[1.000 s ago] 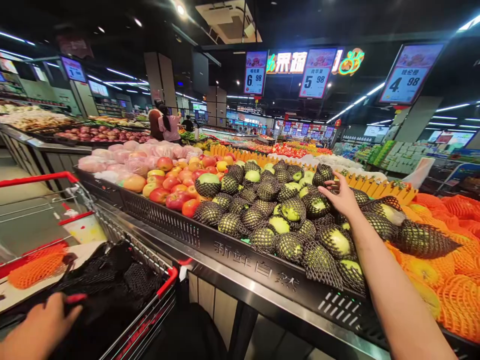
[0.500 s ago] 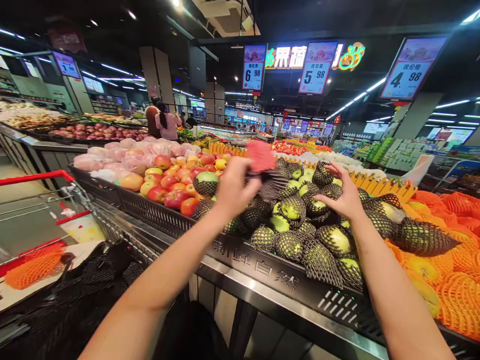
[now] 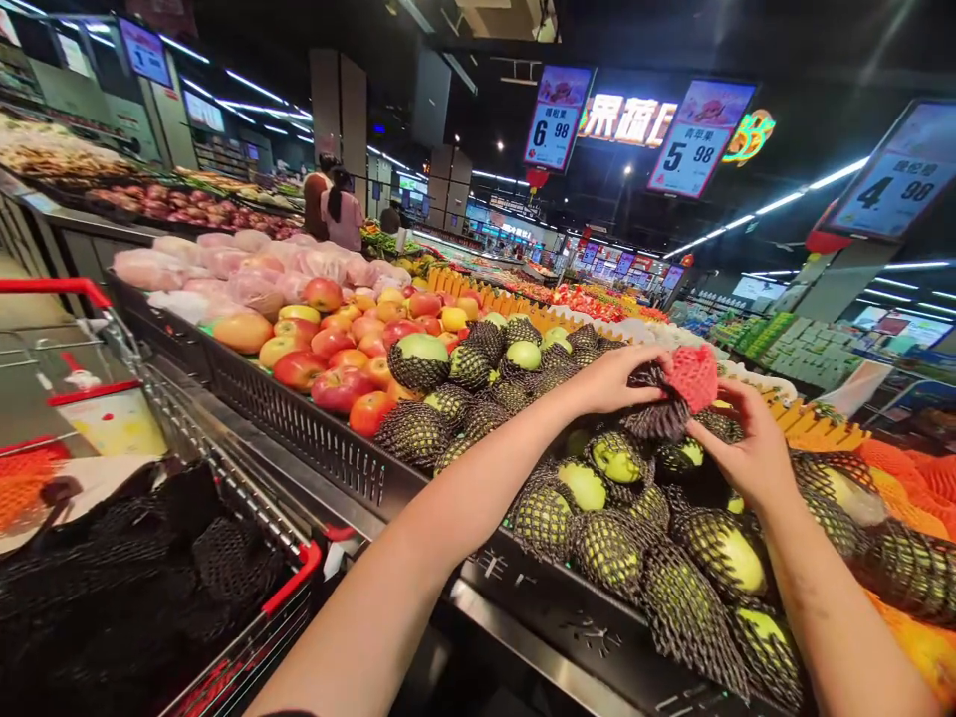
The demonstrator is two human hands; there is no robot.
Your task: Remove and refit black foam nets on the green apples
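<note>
My left hand (image 3: 623,380) is closed on bunched foam fruit nets: a black net (image 3: 657,413) with a red net (image 3: 693,376) at its far side. My right hand (image 3: 754,443) is just to the right of these, thumb and fingers curved and apart. Its fingertips are close to the nets' edge; I cannot tell whether they touch. Beneath both hands are green apples (image 3: 583,486), many of them in black foam nets, heaped in a black crate (image 3: 299,423).
Red-yellow apples (image 3: 336,344) and pink-wrapped fruit (image 3: 261,284) fill the crate's left part. A shopping cart (image 3: 299,578) with black netting inside stands at left. Orange-netted fruit (image 3: 911,478) is at right. Two people (image 3: 344,209) stand further back. Price signs (image 3: 702,134) hang overhead.
My left hand has moved right with the nets, over to my right hand. The view has shifted and tilted, and more of the cart's near side shows.
</note>
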